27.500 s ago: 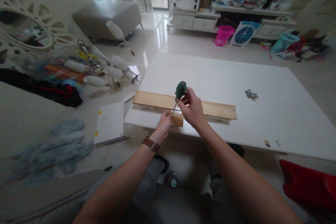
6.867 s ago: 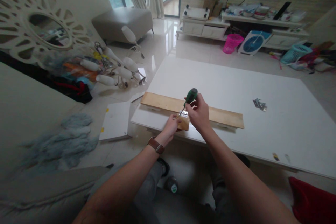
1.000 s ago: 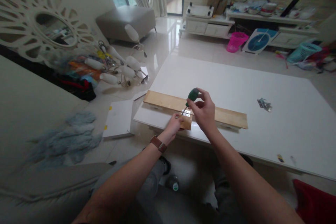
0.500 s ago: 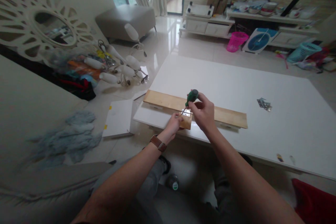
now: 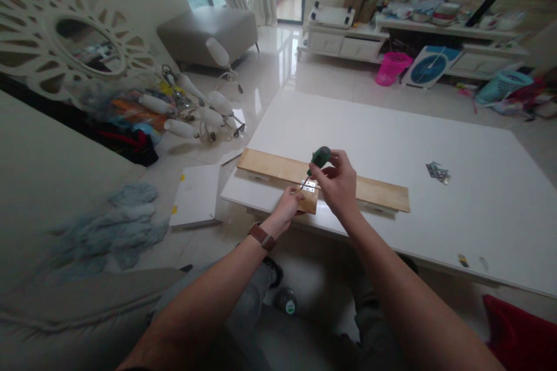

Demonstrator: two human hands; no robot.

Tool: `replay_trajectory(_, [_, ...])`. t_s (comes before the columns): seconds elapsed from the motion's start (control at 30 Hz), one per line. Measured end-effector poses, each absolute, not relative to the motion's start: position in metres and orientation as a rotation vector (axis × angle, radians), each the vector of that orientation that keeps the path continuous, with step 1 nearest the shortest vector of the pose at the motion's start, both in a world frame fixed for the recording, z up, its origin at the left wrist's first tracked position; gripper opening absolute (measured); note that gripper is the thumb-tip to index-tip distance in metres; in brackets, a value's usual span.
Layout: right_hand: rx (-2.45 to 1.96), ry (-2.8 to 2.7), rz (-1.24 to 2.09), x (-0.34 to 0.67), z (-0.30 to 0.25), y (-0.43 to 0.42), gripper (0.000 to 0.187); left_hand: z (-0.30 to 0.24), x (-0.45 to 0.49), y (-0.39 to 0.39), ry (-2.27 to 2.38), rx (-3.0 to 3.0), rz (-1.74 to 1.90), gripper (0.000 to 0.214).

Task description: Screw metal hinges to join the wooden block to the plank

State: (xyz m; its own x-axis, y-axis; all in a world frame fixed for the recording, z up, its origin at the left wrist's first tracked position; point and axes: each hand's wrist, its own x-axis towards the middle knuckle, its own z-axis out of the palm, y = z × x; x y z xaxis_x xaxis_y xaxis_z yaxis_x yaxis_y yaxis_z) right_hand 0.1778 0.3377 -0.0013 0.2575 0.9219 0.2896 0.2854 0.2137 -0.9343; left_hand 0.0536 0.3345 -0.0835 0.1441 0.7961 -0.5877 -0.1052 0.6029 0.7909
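Note:
My right hand [image 5: 340, 181] grips the green and black handle of a screwdriver [image 5: 321, 157], whose thin shaft slants down to the left. Its tip ends beside a silver hinge [image 5: 308, 186], close to my left fingertips. The hinge lies across a long wooden board [image 5: 274, 167] and a short wooden board [image 5: 310, 203]. My left hand [image 5: 289, 206] is closed on the left edge of the short board, thumb above. Whether a screw is under the tip is too small to tell. My right hand covers part of the long board.
Both boards rest at the near edge of a white table [image 5: 383, 133]. Loose metal hinges [image 5: 437, 173] lie on its right side. A white panel [image 5: 195, 196] and a grey cloth [image 5: 117, 226] are on the floor at left. A bottle [image 5: 286, 301] stands below the table edge.
The screwdriver handle has tilted slightly and my right fingers have shifted a little on it. My left hand and the boards stay in place.

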Motion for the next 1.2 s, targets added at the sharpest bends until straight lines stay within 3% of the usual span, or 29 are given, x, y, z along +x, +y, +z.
replay_trajectory(0.53, [-1.299,-1.316,0.702,0.1789,-0.0032,0.3365,0.046,-0.0813,0.0543,0.3341,1.276,0.669,0.735,0.02])
replay_trajectory(0.73, [-1.358,-1.348,0.581,0.1786,-0.0015,0.3371,0.025,-0.0807,0.0535,0.3334,1.255,0.672,0.728,0.02])
replay_trajectory(0.9, [-1.367,-1.316,0.606,0.1786,-0.0046,0.339,0.036,-0.0809,0.054,0.3329,1.259,0.674,0.731,0.02])
replay_trajectory(1.2, [-1.361,-1.337,0.633,0.1785,-0.0029,0.3379,0.038,-0.0768,0.0545,0.3327,1.266,0.664,0.722,0.024])
